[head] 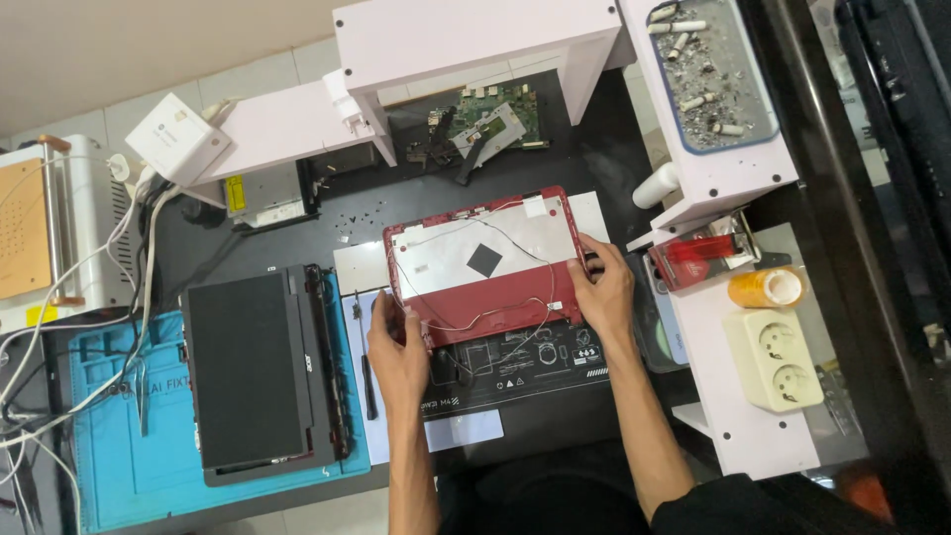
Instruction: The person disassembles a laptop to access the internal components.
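Note:
A red laptop lid shell point(485, 263) lies inside-up at the middle of the black bench, with a silver lining, a black square patch and thin wires looping across it. My left hand point(394, 349) grips its near-left corner. My right hand point(602, 289) holds its right edge, fingers curled over the rim. The shell rests partly on a black panel point(525, 369) with white markings and on white sheets point(362, 269). A dark screwdriver point(369, 381) lies just left of my left wrist.
A black laptop base with its panel point(260, 372) sits on a blue mat point(129, 451) at left. A green circuit board point(495, 117) lies at the back under white shelves point(475, 35). At right stand a white double socket point(773, 359), an orange tape roll point(765, 287) and an ash tray point(711, 69).

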